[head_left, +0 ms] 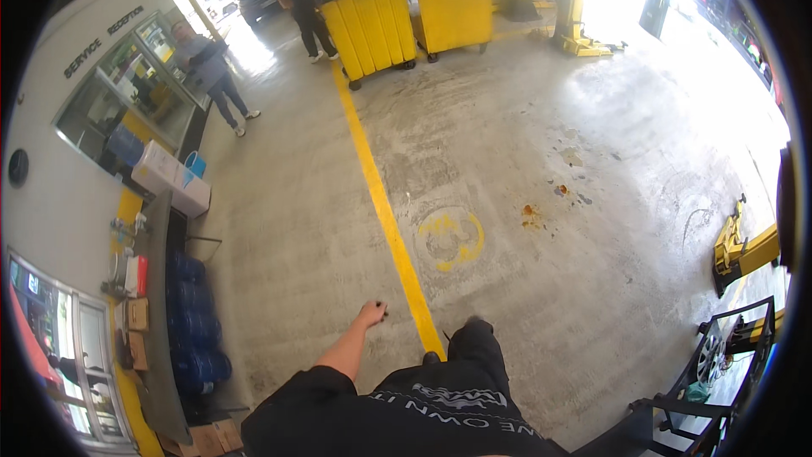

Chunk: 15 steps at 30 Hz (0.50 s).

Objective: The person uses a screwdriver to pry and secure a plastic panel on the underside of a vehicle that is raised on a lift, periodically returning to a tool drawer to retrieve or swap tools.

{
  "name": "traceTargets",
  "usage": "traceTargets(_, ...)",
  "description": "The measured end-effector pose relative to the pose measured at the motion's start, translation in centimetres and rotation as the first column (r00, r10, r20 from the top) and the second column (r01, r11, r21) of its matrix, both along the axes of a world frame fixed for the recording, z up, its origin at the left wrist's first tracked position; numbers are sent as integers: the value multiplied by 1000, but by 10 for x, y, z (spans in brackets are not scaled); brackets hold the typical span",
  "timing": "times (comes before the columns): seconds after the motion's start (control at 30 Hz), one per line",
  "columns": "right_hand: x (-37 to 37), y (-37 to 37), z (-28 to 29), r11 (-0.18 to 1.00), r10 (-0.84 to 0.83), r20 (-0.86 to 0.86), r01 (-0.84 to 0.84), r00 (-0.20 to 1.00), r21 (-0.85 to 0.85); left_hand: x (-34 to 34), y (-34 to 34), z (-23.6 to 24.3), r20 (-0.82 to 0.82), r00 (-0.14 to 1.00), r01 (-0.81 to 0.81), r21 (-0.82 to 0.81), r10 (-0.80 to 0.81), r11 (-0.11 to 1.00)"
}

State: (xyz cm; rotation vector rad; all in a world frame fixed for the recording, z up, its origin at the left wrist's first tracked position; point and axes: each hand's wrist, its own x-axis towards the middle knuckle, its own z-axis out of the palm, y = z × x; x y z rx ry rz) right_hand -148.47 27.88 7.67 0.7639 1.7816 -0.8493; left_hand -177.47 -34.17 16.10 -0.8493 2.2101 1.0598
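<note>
Left grip (371, 314) loosely curled, contents unclear; right grip unseen, can't tell. I'd walk along yellow line (379, 195), avoiding orange stains (530, 217) right.

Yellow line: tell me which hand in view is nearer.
Left: the left hand shows left of the yellow line, apart from it; the right hand is out of view, its place unknown.

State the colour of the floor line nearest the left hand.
The floor line is yellow; the head view shows it best.
</note>
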Motion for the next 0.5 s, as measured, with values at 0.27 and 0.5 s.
traceTargets(0.27, -317, -95, 8, 989, -145, -152, 142, 978, -33, -364, -5, 1, -152, 987, 37, -95, -51, 995)
traceTargets(0.5, -833, -64, -21, 942, -309, -480, 334, 821, -35, -528, -10, -1, 255, 944, 167, 174, -208, 970)
